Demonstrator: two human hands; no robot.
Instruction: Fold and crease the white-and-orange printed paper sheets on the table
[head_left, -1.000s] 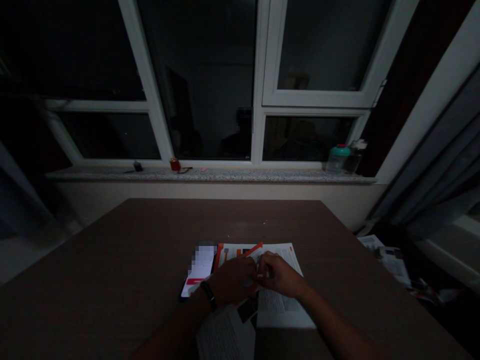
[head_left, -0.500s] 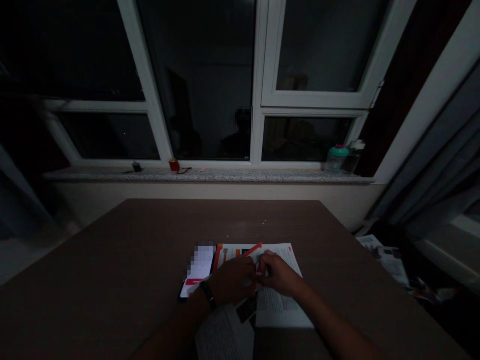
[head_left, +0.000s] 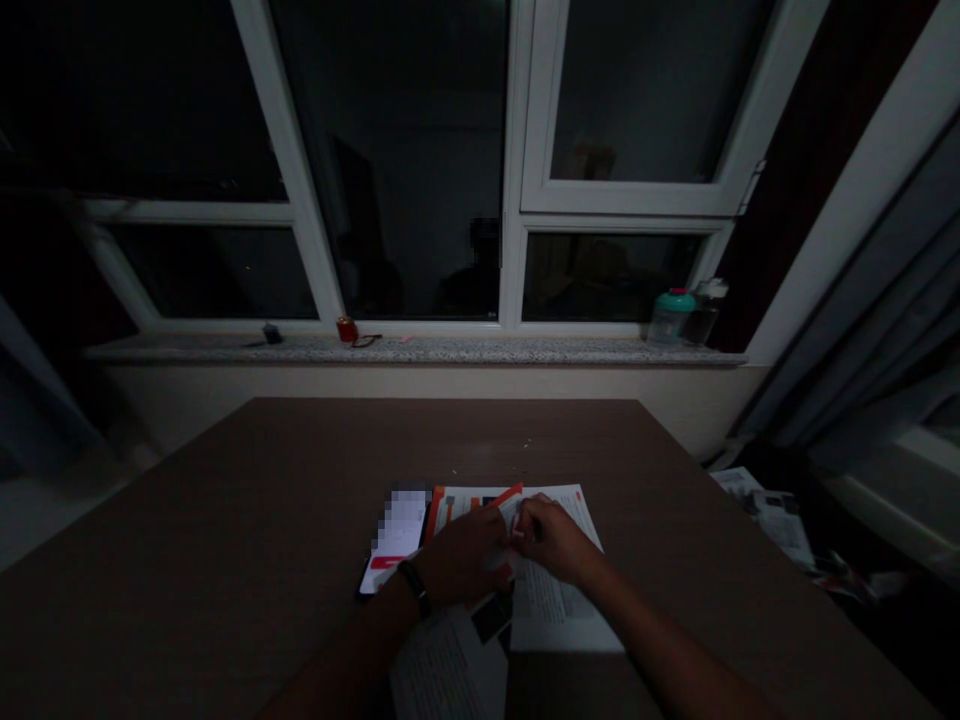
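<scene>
Printed sheets with orange edges lie on the dark table. Over their middle, my left hand, with a black band at its wrist, is closed on a folded piece of printed paper with an orange edge. My right hand is beside it, fingers pinched together at the paper; what sits between its fingertips is too small and dark to tell. A phone with a lit screen lies left of the sheets, near my left wrist. Another printed page shows below my left forearm.
Small light scraps lie on the table beyond the sheets. On the windowsill stand a red jar, a small dark item and a teal-lidded bottle beside a clear one. More papers lie right of the table.
My right hand has turned slightly, its fingers still pinched close to my left hand. More small scraps show on the table beyond the sheets.
</scene>
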